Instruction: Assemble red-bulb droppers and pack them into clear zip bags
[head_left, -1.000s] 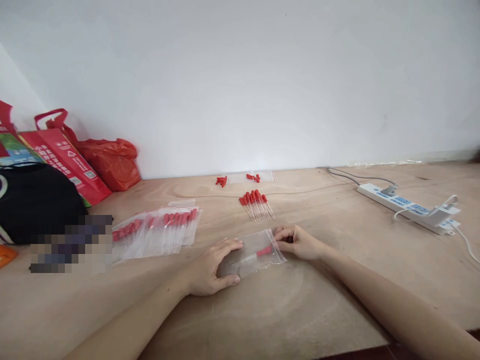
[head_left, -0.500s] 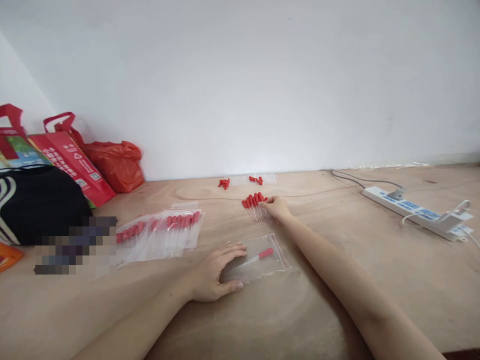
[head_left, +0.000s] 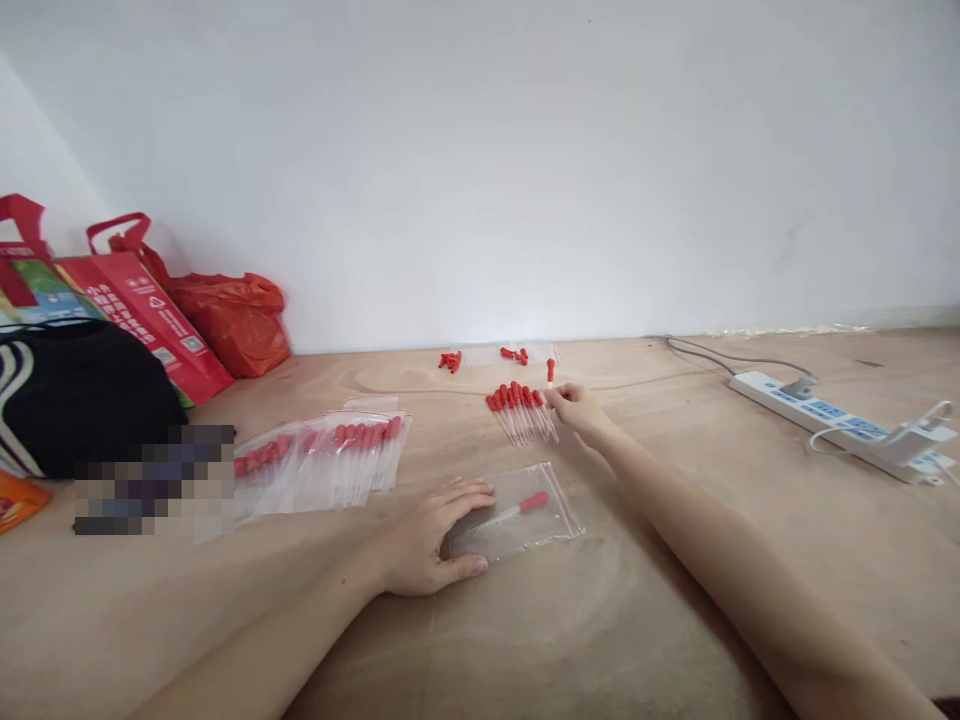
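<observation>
My left hand [head_left: 442,535] lies with fingers spread on the left end of a clear zip bag [head_left: 506,535], which has one red-bulbed dropper [head_left: 534,500] inside. Farther off, my right hand [head_left: 574,408] pinches a dropper [head_left: 550,370] by its clear tube, red bulb pointing up. Just left of that hand, a fanned row of loose droppers [head_left: 517,400] rests on the wood, bulbs toward the wall. To the left, several zip bags [head_left: 360,470] with droppers in them overlap in a spread row.
Loose red bulbs [head_left: 450,361] lie near the wall beside a clear bag [head_left: 480,354]. A white power strip [head_left: 832,420] with plugs and cords is at the right. Red bags [head_left: 232,315] and a black bag [head_left: 82,400] stand at the left.
My right hand has lifted a dropper from the right side of the fanned row, moving slightly right. The left hand stays on the bag.
</observation>
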